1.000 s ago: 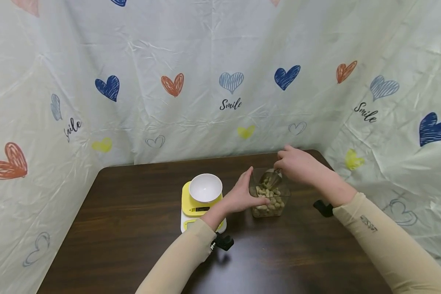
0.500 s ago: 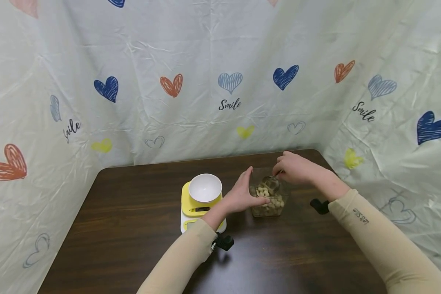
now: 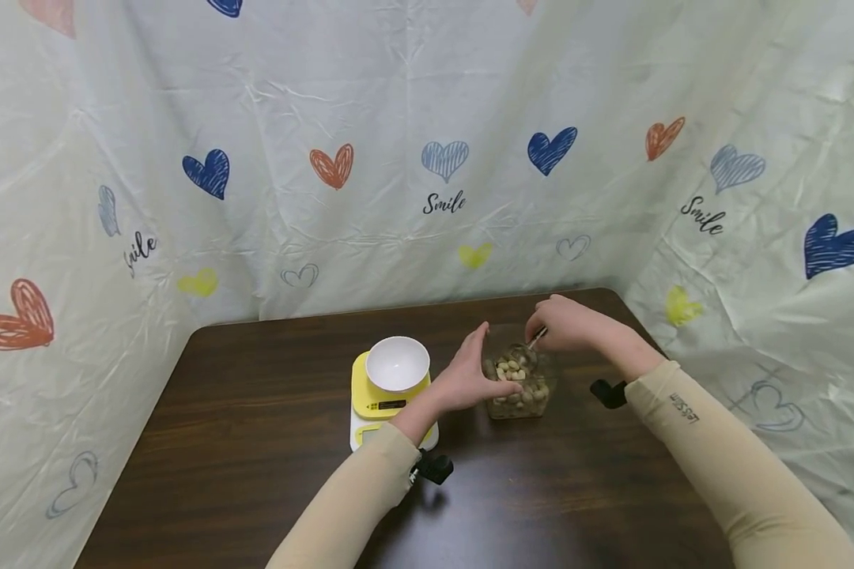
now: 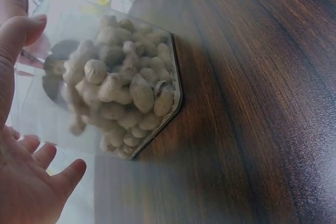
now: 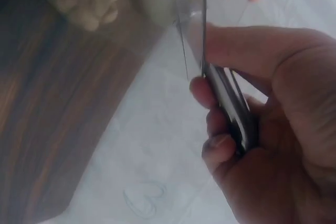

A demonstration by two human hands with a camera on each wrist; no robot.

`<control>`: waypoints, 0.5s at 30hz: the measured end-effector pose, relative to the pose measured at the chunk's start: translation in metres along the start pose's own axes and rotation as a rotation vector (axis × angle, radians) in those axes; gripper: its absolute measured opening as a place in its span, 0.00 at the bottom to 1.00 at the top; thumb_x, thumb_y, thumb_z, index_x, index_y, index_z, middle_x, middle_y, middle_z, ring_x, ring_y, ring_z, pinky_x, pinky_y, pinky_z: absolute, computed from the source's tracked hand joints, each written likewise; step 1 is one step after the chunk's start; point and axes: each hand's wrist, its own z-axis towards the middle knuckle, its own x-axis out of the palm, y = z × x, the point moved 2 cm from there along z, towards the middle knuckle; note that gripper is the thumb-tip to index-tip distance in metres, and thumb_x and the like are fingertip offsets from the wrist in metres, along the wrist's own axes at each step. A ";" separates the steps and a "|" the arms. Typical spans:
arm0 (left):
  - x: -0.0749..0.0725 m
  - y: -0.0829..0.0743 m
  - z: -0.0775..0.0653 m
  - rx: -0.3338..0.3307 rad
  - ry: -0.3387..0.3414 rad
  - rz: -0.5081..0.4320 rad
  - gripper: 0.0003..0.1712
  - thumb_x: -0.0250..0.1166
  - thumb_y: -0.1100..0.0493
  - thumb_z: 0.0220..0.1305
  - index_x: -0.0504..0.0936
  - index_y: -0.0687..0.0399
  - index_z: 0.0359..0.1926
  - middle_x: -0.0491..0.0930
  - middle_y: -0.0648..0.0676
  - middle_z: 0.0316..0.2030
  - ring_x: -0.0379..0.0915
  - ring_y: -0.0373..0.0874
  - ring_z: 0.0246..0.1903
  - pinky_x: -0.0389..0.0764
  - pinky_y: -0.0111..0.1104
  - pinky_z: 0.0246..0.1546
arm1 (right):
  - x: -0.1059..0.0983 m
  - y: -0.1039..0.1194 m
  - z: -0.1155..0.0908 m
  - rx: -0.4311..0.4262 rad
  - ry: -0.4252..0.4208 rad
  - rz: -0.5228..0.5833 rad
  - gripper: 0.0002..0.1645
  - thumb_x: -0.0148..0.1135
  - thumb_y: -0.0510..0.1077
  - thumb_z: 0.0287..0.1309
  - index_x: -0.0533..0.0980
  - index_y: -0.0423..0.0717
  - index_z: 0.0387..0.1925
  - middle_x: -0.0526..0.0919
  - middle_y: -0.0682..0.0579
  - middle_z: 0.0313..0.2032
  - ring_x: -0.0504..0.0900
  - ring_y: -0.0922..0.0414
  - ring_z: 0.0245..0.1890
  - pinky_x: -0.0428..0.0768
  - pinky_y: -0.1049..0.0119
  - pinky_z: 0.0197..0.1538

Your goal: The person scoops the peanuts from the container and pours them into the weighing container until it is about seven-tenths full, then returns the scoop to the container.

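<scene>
Two smooth beige sleeves [image 3: 704, 427] closest, over a dark table [image 3: 256, 427] with wavy wood grain and a soft sheen. Next, a squat white-and-yellow scale [image 3: 359, 399], rounded at the corners, beneath a glossy, round white bowl [image 3: 398, 363]. Just right of it, left hand [image 3: 462, 381] in a spread hold around a clear, straight-walled tub [image 3: 498, 338] on the table, thumb across the front. Inside, knobbly, dull, pale peanuts [image 4: 121, 87]. Against them, the rounded end of a scoop [image 5: 231, 106], with its shiny metal handle in the curled fingers of the right hand [image 3: 569, 324]. Farthest back, creased white cloth [image 3: 370, 269] with scribbled hearts [image 3: 206, 172].
</scene>
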 end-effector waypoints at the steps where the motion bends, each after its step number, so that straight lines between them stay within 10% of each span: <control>1: 0.000 0.000 0.000 0.000 0.001 -0.001 0.71 0.76 0.34 0.54 0.37 0.39 0.83 0.47 0.47 0.80 0.46 0.43 0.77 0.62 0.47 0.70 | -0.001 -0.001 -0.001 0.000 0.004 0.006 0.06 0.70 0.40 0.62 0.88 0.51 0.40 0.85 0.56 0.40 0.78 0.48 0.48 0.70 0.42 0.58; 15: 0.001 0.004 0.002 0.007 0.000 -0.026 0.70 0.76 0.36 0.54 0.38 0.40 0.83 0.48 0.48 0.80 0.47 0.43 0.77 0.62 0.46 0.70 | -0.006 -0.017 0.002 -0.005 0.060 0.110 0.05 0.69 0.41 0.63 0.87 0.56 0.38 0.80 0.55 0.41 0.76 0.54 0.44 0.77 0.52 0.47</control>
